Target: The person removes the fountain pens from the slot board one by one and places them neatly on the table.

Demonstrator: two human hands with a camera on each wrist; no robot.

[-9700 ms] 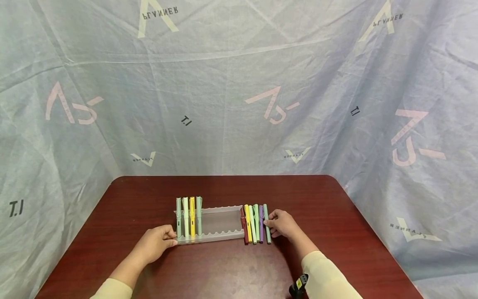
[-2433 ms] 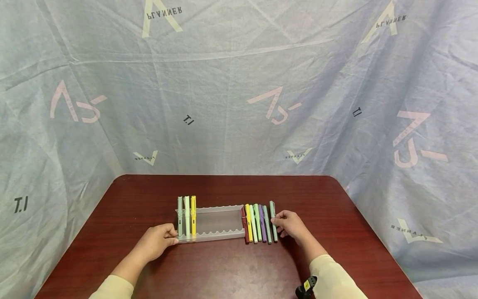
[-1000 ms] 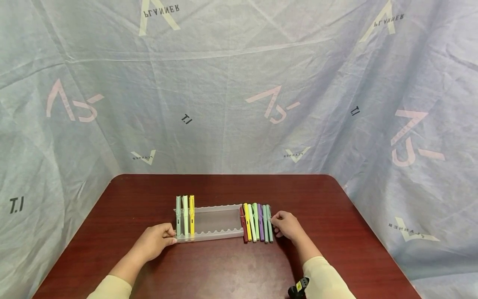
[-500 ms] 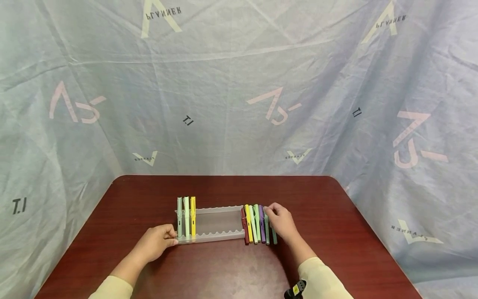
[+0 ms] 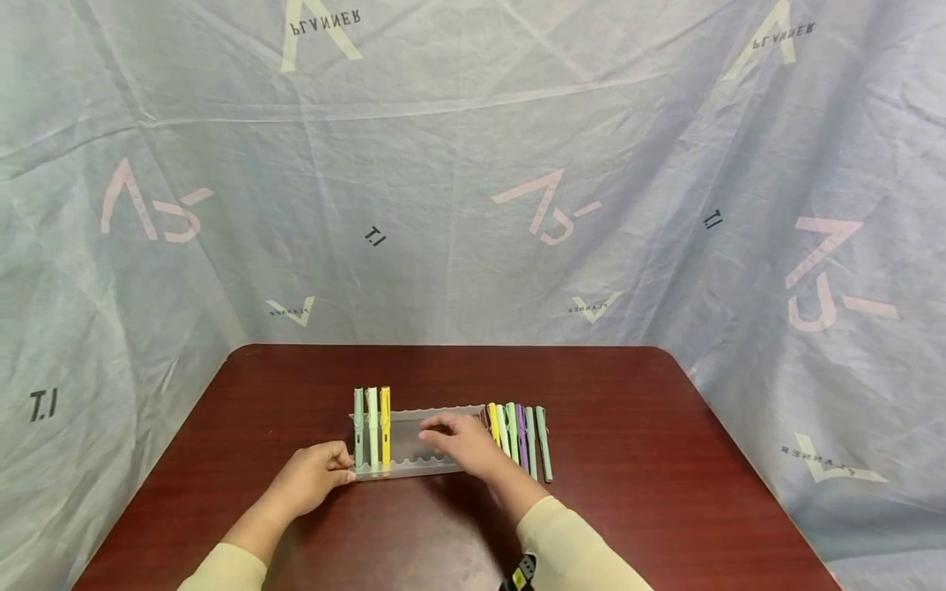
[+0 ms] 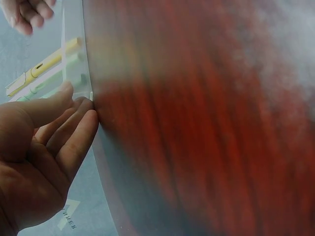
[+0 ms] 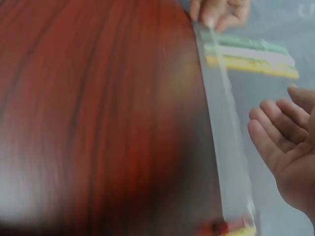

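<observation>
The red-brown table (image 5: pixel 636 460) bears a pen rack (image 5: pixel 414 469) and 5 loose pens (image 5: pixel 534 439).

- The table (image 5: pixel 628 427) is dark reddish-brown with a wood grain.
- The pen rack (image 5: pixel 414 469) is frosted, translucent white.
- At 9 o'clock in the rack lie a sage green pen (image 5: pixel 359 427), a pale mint pen (image 5: pixel 372 427) and a yellow pen (image 5: pixel 385 423).
- At 3 o'clock of the rack, the loose pens (image 5: pixel 517 431) run yellow, pale mint, light green, purple, then two grey-green.
- The backdrop cloth (image 5: pixel 458 164) is pale grey-blue, printed with faded pink marks and dark lettering.
- Both sleeves (image 5: pixel 584 558) are cream.
</observation>
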